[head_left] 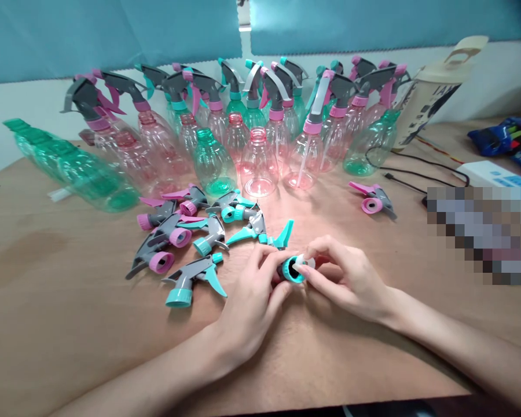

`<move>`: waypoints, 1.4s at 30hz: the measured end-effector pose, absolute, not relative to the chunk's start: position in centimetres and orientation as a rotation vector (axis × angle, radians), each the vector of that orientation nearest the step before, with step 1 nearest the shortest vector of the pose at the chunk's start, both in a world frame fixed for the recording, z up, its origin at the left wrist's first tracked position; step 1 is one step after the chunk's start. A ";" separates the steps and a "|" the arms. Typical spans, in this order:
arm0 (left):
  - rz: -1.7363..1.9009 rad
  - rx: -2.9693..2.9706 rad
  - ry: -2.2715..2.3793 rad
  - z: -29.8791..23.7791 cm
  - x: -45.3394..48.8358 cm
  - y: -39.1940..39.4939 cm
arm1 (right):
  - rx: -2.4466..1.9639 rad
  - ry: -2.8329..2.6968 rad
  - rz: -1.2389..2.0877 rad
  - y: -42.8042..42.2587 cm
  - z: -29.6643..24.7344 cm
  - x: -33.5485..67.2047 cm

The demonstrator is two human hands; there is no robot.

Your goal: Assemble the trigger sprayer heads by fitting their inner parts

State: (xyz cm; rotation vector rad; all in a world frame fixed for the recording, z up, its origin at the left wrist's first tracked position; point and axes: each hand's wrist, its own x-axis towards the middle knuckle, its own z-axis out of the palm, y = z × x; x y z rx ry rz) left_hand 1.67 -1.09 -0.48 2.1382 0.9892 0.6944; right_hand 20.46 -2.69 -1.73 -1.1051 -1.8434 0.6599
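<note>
My left hand [254, 298] is closed around a teal-and-grey spray trigger head [286, 255], its teal screw collar [293, 271] facing me. My right hand [345, 277] pinches a small white piece [304, 264] at the collar's opening. Both hands rest low over the brown table [47, 301], near its front middle. Just left of my hands lies a loose pile of trigger heads [186, 237] in grey with pink or teal parts.
Several pink and green clear spray bottles [260, 139] stand at the back, some capped, some bare-necked. Green bottles [69, 168] lie at the left. A single pink trigger head [373, 200] lies at the right, near a black cable [412, 174], a white box [495, 174] and a beige jug [438, 87].
</note>
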 end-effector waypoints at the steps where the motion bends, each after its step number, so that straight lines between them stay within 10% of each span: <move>1: 0.691 2.137 0.986 -0.5 1.6 -1.1 | -1.108 -1.826 0.669 -2.8 -1.8 20.4; 42: 0.672 2.132 0.861 -0.9 1.8 -1.4 | -1.120 -1.768 0.920 -3.1 -0.7 20.7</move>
